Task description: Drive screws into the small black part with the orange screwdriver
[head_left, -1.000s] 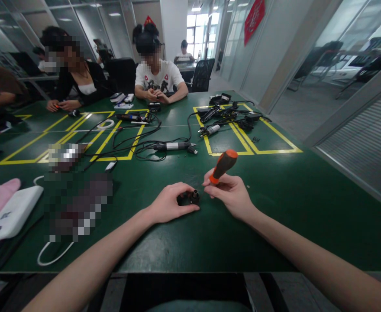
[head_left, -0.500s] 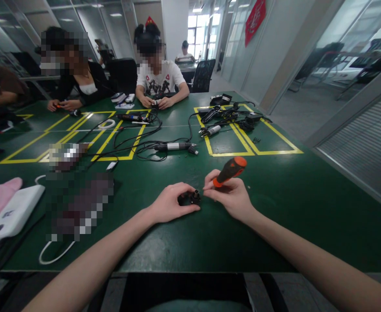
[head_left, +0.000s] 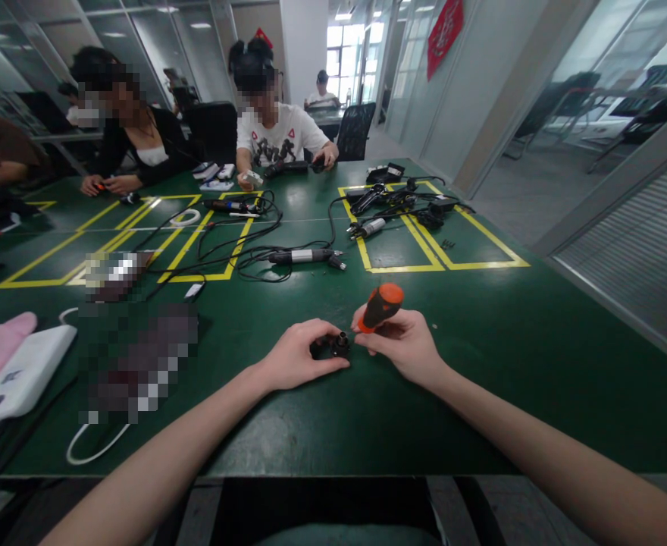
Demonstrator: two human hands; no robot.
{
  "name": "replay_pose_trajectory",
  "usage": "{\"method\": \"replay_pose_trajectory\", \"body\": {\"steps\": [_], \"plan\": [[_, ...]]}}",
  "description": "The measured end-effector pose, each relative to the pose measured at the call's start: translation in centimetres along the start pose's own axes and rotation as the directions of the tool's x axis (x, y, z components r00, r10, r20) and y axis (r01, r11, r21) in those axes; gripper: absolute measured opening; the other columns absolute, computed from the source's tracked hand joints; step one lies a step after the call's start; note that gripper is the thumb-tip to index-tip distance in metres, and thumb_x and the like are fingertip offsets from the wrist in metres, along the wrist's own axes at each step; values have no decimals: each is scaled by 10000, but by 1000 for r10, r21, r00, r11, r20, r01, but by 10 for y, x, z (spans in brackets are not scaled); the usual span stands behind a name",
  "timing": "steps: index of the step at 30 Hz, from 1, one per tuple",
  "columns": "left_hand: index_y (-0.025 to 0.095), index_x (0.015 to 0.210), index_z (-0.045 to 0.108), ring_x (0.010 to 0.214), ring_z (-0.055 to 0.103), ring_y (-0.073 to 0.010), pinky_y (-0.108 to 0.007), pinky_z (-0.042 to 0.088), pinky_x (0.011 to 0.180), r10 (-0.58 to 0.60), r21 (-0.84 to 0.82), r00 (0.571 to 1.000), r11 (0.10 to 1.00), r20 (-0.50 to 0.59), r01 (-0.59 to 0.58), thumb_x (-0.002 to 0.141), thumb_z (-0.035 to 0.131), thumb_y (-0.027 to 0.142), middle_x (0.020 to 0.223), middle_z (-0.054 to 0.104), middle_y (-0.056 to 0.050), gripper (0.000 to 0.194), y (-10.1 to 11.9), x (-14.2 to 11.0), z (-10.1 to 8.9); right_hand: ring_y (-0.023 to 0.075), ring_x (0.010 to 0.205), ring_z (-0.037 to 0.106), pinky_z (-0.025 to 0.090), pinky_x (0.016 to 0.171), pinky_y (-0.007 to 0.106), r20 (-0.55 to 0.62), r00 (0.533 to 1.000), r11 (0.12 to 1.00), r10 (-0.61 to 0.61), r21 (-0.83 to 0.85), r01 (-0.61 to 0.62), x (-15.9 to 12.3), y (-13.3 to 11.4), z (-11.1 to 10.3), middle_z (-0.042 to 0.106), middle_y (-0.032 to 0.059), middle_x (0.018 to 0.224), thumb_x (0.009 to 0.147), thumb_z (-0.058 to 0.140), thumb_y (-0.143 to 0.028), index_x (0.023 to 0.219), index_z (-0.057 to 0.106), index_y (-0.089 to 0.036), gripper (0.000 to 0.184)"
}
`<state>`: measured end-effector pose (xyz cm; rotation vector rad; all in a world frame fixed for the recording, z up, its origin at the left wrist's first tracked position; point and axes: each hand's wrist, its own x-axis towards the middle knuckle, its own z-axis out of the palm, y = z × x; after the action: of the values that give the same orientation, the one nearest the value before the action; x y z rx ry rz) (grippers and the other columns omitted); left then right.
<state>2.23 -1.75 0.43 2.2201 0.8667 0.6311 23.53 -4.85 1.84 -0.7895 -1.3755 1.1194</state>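
On the green table, my left hand curves its thumb and fingers round a small black round part with a metal-looking centre. My right hand grips a screwdriver with an orange and black handle. The handle leans up and slightly right, while its lower end is hidden behind my fingers. Both hands are close together, with a narrow gap between the right fingertips and the black part.
Beyond my hands lie a grey-and-black pen-shaped tool and tangled black cables among yellow tape outlines. A white device and pink cloth are at left. Across the table, a person in a white T-shirt handles a dark tool.
The screwdriver's handle has tipped left and a little lower, becoming more upright in my right hand. My left hand stays put. The person opposite has moved their hands apart, now with a dark tool.
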Motion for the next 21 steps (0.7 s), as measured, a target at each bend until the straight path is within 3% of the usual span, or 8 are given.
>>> {"method": "replay_pose_trajectory", "body": {"steps": [4,8,15,21], "plan": [[182,1056,715,853,683,-195,-318,537,815,4,8,1000,1000,2,-4,847,828,371,986,767,-51,304,0,0,0,89,460,535,459,414,242,-4,1000,1000,7,-4,-7,-1,2,0,713,23,723,789,879,-388,803,780,-190,222],[186,1045,716,856,683,-196,-315,533,805,-14,37,1000,999,-1,14,846,826,386,984,766,-50,303,1,0,0,114,480,575,536,484,281,-6,1000,1000,12,-9,-12,-3,4,-1,744,32,717,817,854,-464,927,772,-195,301],[193,1058,717,882,695,-205,-325,544,831,-2,5,1000,1000,0,2,850,823,381,1016,776,-52,300,1,0,0,160,646,647,572,559,315,-30,997,991,-68,-117,64,-3,-1,-3,737,55,840,778,896,-339,749,801,-219,156],[182,1055,716,877,693,-201,-309,530,803,7,13,1000,1000,3,-7,855,821,367,996,767,-48,292,0,0,0,135,507,618,570,515,310,-33,999,999,5,-40,-6,-2,-1,-1,766,32,744,751,919,-339,891,795,-202,232]]}}
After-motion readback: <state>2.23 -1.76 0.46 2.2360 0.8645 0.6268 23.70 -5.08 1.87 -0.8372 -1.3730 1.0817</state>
